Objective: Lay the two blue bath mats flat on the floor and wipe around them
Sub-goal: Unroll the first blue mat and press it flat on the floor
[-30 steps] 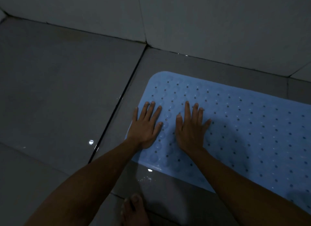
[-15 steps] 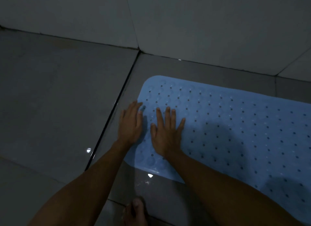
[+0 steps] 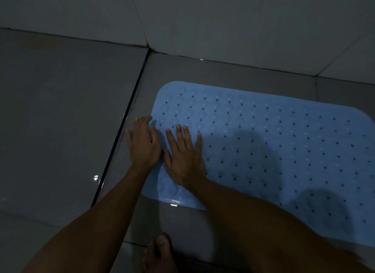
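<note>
Blue bath mat (image 3: 263, 142) cut off right, hands (image 3: 162, 149) covering its left edge

One blue mat (image 3: 274, 146) (perforated), two hands, one foot (image 3: 160, 254).

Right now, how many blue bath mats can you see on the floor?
1. The blue bath mat lies flat by the wall, both hands at its left end. A second mat may be out of view.
</note>
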